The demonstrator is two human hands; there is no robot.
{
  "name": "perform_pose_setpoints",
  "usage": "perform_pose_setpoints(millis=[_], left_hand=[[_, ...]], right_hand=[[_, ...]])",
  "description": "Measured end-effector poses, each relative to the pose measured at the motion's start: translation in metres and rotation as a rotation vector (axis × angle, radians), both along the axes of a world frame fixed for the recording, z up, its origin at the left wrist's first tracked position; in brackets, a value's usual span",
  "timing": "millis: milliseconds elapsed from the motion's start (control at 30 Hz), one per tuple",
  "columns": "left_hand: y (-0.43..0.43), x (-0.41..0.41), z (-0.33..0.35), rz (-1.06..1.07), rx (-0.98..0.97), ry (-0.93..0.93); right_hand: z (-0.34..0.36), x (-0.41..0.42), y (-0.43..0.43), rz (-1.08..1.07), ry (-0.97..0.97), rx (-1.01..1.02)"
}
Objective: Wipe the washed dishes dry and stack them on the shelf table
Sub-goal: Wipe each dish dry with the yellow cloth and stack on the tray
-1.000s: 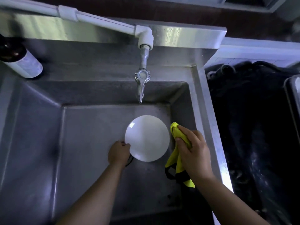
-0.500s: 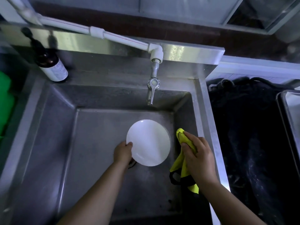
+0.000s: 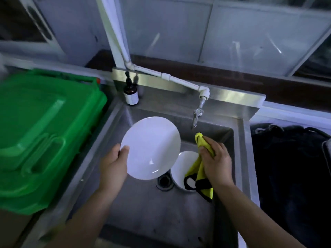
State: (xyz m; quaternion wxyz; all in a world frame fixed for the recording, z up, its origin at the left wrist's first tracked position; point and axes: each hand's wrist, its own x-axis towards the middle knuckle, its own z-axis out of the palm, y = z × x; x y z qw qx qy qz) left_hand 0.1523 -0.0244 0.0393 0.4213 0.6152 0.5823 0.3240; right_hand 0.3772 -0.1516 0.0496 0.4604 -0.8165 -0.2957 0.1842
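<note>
Far L: green plastic bin lid (image 3: 44, 131), just beside sink edge. Centre: steel sink (image 3: 143, 221), deep basin. Far R: dark bundled stuff (image 3: 286, 167) past sink rim, too dim to ID. Up back: white pipe (image 3: 172, 79) running along splashback to the tap.

Over basin, L-centre: white plate (image 3: 152, 147), tilted, face up toward camera, held clear of sink floor. Gripped at its L rim by L hand (image 3: 112, 165), thumb on top face, fingers curled under out of sight. Plate's lower R edge overlaps, in view, a second white dish (image 3: 180, 169) sitting on sink floor just R of the drain (image 3: 164, 181).

R hand (image 3: 216, 158) over basin, R of plate, not touching it; fingers closed tight round a bunched yellow cloth (image 3: 202, 142). Cloth w/ black trim, top end poking out above fingers, rest hanging down across second dish.

Back L corner of sink ledge: brown bottle (image 3: 131, 93), white label, upright. Metal tap (image 3: 197, 115) pointing down, just above cloth tip.
</note>
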Motion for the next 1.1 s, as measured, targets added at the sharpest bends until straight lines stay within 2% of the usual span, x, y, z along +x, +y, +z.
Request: perform_pose_setpoints(millis=[167,300,500,767,967,1100], left_hand=[[-0.029,-0.007,0.092,0.026,0.26,-0.136],[-0.054,-0.011,0.149,-0.021,0.376,-0.266],[-0.064,-0.012,0.21,-0.155,0.508,-0.302],[-0.069,-0.011,0.255,-0.19,0.618,-0.439],[-0.062,-0.024,0.272,-0.034,0.69,-0.573],[-0.052,-0.04,0.283,0.049,0.649,-0.663]], right_hand=[[0.059,-0.012,0.008,0.04,0.029,0.151],[0.104,-0.023,0.0,0.117,-0.003,0.297],[0.159,-0.023,-0.015,0.119,-0.075,0.469],[0.207,-0.028,-0.014,0.102,-0.141,0.59],[0.233,-0.052,-0.006,0.128,-0.212,0.608],[0.265,-0.07,-0.005,-0.077,-0.365,0.725]])
